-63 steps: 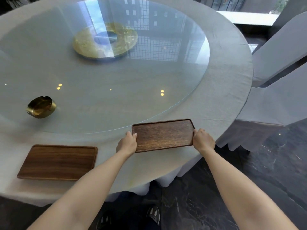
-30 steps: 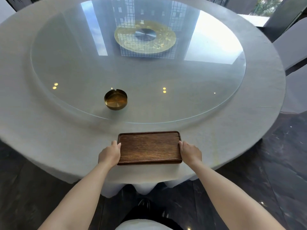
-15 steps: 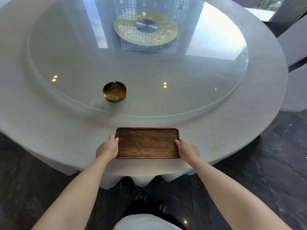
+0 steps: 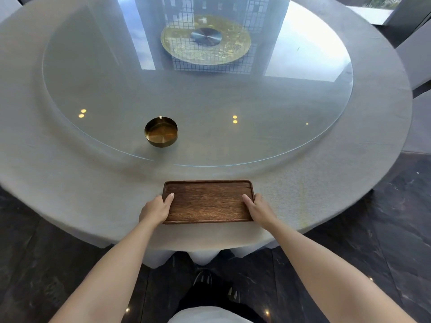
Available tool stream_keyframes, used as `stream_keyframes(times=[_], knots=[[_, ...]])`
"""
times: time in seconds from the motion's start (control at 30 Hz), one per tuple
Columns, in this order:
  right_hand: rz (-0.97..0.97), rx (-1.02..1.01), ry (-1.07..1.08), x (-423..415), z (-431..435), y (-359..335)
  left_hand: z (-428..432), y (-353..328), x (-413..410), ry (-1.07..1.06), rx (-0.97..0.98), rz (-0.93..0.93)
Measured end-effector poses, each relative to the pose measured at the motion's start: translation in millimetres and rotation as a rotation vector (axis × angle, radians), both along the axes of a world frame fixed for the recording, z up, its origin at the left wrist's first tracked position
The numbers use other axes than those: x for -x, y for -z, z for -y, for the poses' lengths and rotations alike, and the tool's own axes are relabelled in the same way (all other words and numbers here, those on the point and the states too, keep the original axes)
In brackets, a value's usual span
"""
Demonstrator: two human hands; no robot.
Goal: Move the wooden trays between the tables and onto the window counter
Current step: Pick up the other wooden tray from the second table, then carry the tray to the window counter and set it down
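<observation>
A wooden tray (image 4: 208, 201) lies flat at the near edge of the round, cloth-covered worktop (image 4: 70, 183). Its short ends are gripped by both hands: left hand (image 4: 155, 209) closed on the left end, right hand (image 4: 258, 208) on the right end, thumbs laid over the rim. A brass ashtray (image 4: 161, 131) sits on the glass turntable (image 4: 256, 113), apart from the tray, toward the worktop's middle.

Both hands, left hand (image 4: 155, 209) and right hand (image 4: 258, 209), hold wooden tray (image 4: 207, 201) on table (image 4: 70, 183).
</observation>
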State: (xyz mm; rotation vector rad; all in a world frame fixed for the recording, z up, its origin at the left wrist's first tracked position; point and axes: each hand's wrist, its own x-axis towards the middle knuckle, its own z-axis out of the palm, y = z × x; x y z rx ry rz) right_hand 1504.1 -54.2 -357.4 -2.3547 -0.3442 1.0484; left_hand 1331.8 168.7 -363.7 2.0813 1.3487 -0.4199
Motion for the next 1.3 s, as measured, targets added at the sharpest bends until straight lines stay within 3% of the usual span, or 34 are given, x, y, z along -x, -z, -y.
stream_keyframes(times=[0.4,0.7,0.97,1.3], knots=[[-0.048,-0.12,0.136,-1.8,7.9,1.1,-0.3,0.2,-13.0,-0.047,-0.01,0.109],[0.07,-0.129,0.417,-23.3,73.6,-29.4,38.1,-20.8,-102.6,0.173,0.023,0.224],[0.212,-0.14,0.722,-67.3,213.6,-72.2,161.2,-57.6,-227.3,0.463,0.096,0.336],[0.39,-0.239,1.034,-186.4,419.3,-104.7,375.2,-115.4,-407.7,0.679,0.063,0.442]])
